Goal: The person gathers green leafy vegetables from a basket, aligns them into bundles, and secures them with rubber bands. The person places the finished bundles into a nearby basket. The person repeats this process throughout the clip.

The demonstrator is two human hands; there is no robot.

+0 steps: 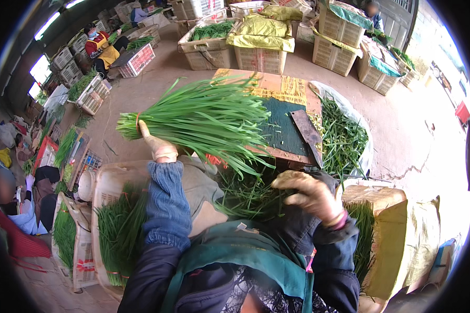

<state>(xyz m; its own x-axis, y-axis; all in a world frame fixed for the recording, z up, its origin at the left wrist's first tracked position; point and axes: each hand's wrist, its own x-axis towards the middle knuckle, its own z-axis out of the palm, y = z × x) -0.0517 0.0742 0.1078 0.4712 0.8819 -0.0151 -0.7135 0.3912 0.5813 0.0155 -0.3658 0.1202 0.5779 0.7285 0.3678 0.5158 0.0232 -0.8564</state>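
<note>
A large bundle of green garlic chives (203, 113), tied near its pale cut ends with a red band (138, 122), is held up by my gloved left hand (156, 143). The thumb shows near the band; the other fingers are hidden. The leaves spread over the edge of a wooden board (313, 101). On that board lie a dark green mat (284, 129) and a broad-bladed cleaver (307, 133). My gloved right hand (311, 191) is over my lap with fingers apart and nothing in them, above loose leaves (250, 191).
At left stands a plastic crate (121, 170) of tied chives; another crate (389, 219) with chives and yellow sacking is at right. A bag of trimmings (366, 125) lies beside the board. Stacked crates (260, 58) stand beyond. Several people work nearby.
</note>
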